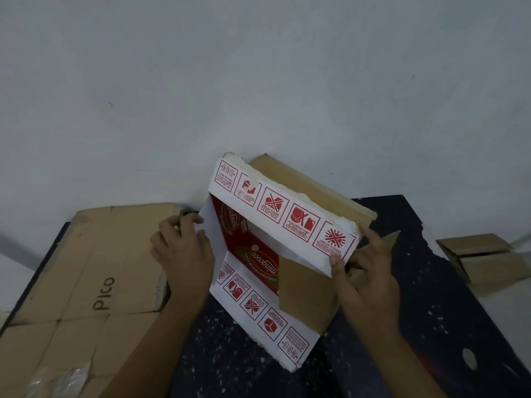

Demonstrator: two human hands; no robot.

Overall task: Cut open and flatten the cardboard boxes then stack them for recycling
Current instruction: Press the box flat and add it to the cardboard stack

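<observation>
Head view: we grip the box [267, 248] w/ both hands — left hand [184, 251] pinching one edge, right hand [365, 271] the other — prob. to flatten it beside the flat sheet [86, 277].

Dim, even, bluish indoor light; soft shadows, no glare; wide-angle bending at the edges; slight overall softness.

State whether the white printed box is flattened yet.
Not yet: the white printed box stands open, its panels raised, gripped by left hand and right hand.

Bare room: white wall [258, 81], dark table [431, 282]
</observation>
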